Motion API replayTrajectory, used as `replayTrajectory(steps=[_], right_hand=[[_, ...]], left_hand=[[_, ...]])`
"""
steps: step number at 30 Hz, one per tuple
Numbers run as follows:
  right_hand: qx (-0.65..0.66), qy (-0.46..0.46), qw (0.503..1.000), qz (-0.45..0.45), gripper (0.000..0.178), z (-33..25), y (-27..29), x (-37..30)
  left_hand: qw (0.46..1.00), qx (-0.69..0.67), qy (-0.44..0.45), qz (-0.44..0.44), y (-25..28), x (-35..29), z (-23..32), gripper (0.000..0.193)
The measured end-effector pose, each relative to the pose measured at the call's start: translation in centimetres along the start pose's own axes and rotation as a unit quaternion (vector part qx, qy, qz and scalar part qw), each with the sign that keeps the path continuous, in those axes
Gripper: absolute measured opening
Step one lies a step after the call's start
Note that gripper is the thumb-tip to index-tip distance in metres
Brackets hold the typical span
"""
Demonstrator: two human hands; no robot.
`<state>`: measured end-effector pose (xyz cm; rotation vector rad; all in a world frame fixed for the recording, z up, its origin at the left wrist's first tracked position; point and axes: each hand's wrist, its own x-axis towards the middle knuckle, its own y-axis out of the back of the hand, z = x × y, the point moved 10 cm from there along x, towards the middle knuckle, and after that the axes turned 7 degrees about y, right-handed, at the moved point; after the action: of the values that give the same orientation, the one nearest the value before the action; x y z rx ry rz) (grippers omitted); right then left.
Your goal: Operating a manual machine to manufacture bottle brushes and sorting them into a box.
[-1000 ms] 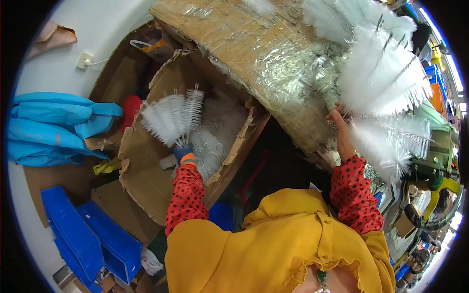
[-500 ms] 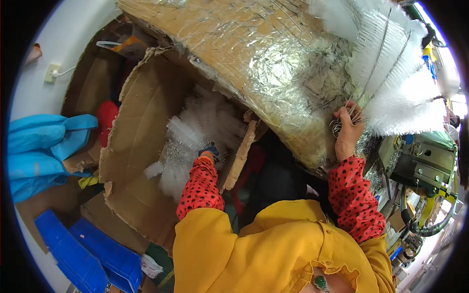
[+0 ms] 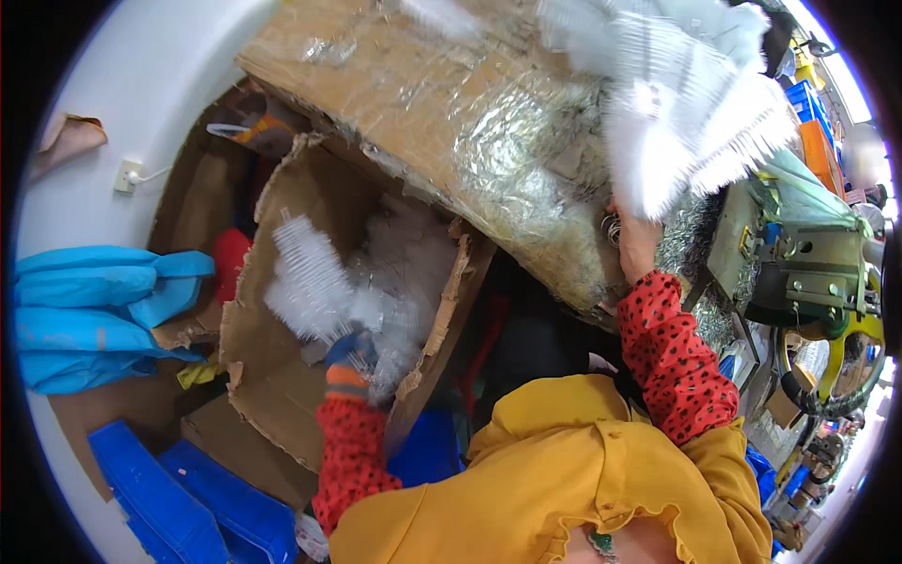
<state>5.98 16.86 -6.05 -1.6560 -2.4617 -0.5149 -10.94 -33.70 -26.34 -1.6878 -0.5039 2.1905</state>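
wall (image 3: 80, 207) | left fingers (image 3: 351, 349) grip brushes (image 3: 308, 273) | right fingers (image 3: 624, 224): brush bunch (image 3: 691, 122) | lettering unclear

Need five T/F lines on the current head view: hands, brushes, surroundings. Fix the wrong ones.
1. The left hand wears a glove. True.
2. The left hand is empty. False: it holds white brushes inside the open cardboard box.
3. The right hand is bare and holds another bunch of white brushes. True.
4. The forearm sleeves are plain green. False: they are red with black dots.
5. The light-blue cloth is at the right of the picture. False: it is at the left, above the darker blue bins.
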Motion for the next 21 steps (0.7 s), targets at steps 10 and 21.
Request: replayTrajectory(steps=[10,21], right_hand=[[0.205,-0.015,0.956,-0.210,0.005,-12.0,-3.0,1.0],[-0.099,0.163,0.908,-0.374,0.048,-13.4,-1.0,-5.9]], left_hand=[[0.884,-0.084,-0.157,-0.433,-14.6,-22.6,5.4,0.011],[0.869,0.300,-0.122,-0.375,-41.1,-8.5,-7.9,0.017]])
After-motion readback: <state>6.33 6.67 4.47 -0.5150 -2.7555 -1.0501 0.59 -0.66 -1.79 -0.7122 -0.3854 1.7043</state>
